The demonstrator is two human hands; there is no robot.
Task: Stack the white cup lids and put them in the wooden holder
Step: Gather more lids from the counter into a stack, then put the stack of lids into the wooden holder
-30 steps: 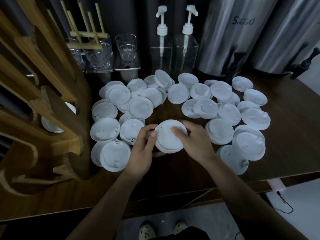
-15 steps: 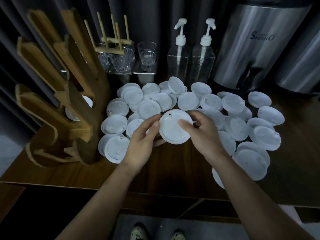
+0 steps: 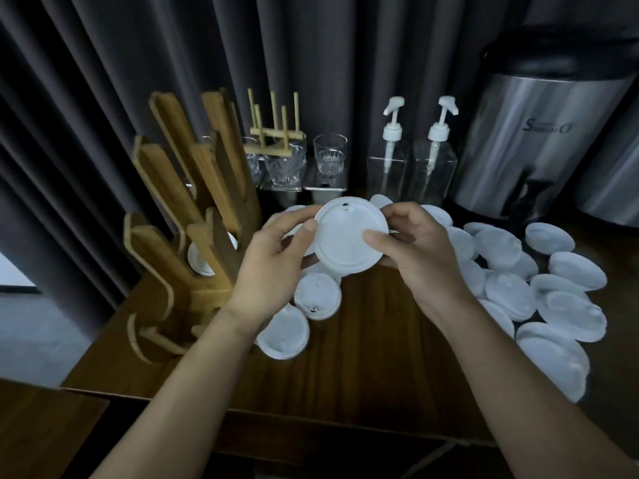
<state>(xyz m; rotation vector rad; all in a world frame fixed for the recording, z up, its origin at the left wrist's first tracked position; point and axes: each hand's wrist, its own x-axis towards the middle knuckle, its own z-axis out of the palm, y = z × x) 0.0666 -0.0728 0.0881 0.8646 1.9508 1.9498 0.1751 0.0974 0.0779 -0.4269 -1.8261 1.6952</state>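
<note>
Held lid [image 3: 347,238] is up off the table [image 3: 373,347], caught between both hands, its flat face tilted toward the camera and two small holes near its upper rim. Left hand [image 3: 273,267] pinches the left rim: thumb on the front edge, fingers curled behind. Right hand [image 3: 423,257] grips the right side: thumb laid on the face at lower right, fingers curled over the upper right rim. Only the front face shows, so I cannot tell whether this is one lid or several nested. Just below the grip, two loose lids [image 3: 318,295] lie on the table, the nearer one partly under the left wrist. To the right of the grip, beyond the right hand, an overlapping lid heap [image 3: 511,295] spreads toward the table edge; motion blur softens it. Left of the grip, just beside the left hand, stands the wooden holder [image 3: 193,202], upright with slanted slats; a stored lid [image 3: 204,262] sits in a low slot. Behind the grip: glasses [image 3: 330,155] and two pump bottles [image 3: 390,160]. Behind and to the right: a steel urn [image 3: 539,143]
</note>
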